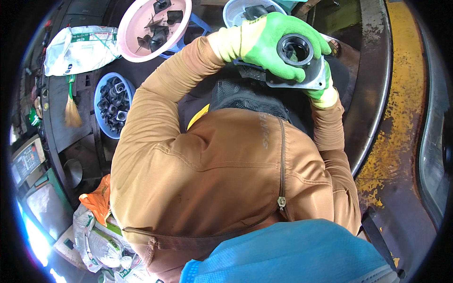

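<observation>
Both of my hands wear green gloves with pale yellow cuffs and are raised at the top of the view. My left hand [264, 49] is closed round a part with a black round collar [295, 49] and a grey flat plate [302, 84] with holes at its corners. Its fingers wrap over the collar and rest against the plate. On the plate's far right side, my right hand [326, 92] grips the same part; most of its fingers are hidden behind it. Through the collar's opening, dark and greenish bits show, too small to make out.
To the left, a pink basin [130, 35] on a blue stool holds several black parts. Below it, a blue basin [100, 101] is filled with small black pieces. A white basket [231, 14] stands behind my hands. Worn yellow metal [401, 94] curves along the right.
</observation>
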Demonstrator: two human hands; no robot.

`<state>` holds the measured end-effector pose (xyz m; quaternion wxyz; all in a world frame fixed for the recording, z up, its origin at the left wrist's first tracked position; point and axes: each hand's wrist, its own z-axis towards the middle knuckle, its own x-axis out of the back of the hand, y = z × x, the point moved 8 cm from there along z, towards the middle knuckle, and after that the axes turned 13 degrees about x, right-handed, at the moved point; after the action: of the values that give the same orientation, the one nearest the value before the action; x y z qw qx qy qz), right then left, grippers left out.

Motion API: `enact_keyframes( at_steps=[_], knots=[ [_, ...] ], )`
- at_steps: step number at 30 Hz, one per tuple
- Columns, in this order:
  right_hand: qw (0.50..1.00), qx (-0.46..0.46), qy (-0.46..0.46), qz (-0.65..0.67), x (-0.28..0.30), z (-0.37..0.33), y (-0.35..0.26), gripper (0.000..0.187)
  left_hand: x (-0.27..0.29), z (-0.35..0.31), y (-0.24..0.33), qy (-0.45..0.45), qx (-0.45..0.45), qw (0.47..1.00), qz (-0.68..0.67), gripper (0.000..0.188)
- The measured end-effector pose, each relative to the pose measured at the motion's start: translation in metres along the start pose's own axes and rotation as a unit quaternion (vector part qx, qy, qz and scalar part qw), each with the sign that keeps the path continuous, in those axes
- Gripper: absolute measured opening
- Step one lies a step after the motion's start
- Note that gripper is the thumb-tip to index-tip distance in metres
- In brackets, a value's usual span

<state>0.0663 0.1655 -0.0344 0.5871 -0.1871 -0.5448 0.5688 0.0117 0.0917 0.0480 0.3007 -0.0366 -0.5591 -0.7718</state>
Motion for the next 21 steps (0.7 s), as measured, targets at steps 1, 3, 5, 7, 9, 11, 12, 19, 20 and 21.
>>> enact_keyframes(
  at_steps=[1, 3, 5, 7, 9, 11, 12, 19, 20, 21],
  knots=[
    [0.999, 0.015, -0.001, 0.048, -0.004, 0.001, 0.004, 0.063, -0.002, 0.000, -0.001, -0.022, 0.003, 1.000, -0.003, 0.045],
    [0.996, 0.017, -0.013, 0.092, -0.008, -0.004, 0.012, 0.057, -0.010, 0.000, -0.005, -0.105, 0.021, 0.992, -0.066, 0.045],
    [0.991, 0.011, -0.018, 0.133, -0.012, -0.009, 0.018, 0.052, -0.016, 0.000, -0.007, -0.171, 0.018, 0.976, -0.130, 0.049],
    [0.979, -0.003, -0.019, 0.204, -0.022, -0.012, 0.021, 0.049, -0.030, -0.002, -0.013, -0.251, 0.037, 0.949, -0.187, 0.052],
    [0.942, -0.015, -0.010, 0.334, -0.037, -0.007, 0.023, 0.047, -0.041, -0.003, -0.010, -0.315, -0.017, 0.917, -0.246, 0.060],
    [0.836, -0.009, -0.015, 0.549, -0.056, 0.003, 0.016, 0.047, -0.044, -0.002, -0.016, -0.308, -0.012, 0.871, -0.382, 0.063],
    [0.747, 0.006, -0.036, 0.664, -0.064, 0.011, 0.010, 0.048, -0.037, -0.001, -0.018, -0.267, -0.029, 0.847, -0.458, 0.064],
    [0.646, -0.131, 0.363, 0.658, -0.007, 0.013, 0.065, 0.056, 0.051, -0.010, -0.089, 0.127, 0.110, 0.812, -0.558, 0.066],
    [0.754, -0.169, 0.409, 0.485, 0.007, 0.003, 0.072, 0.055, 0.057, -0.017, -0.099, 0.194, 0.211, 0.882, -0.375, 0.065],
    [0.781, -0.140, 0.391, 0.467, 0.012, 0.008, 0.068, 0.048, 0.057, -0.023, -0.096, 0.206, 0.245, 0.919, -0.230, 0.061]
  ],
)
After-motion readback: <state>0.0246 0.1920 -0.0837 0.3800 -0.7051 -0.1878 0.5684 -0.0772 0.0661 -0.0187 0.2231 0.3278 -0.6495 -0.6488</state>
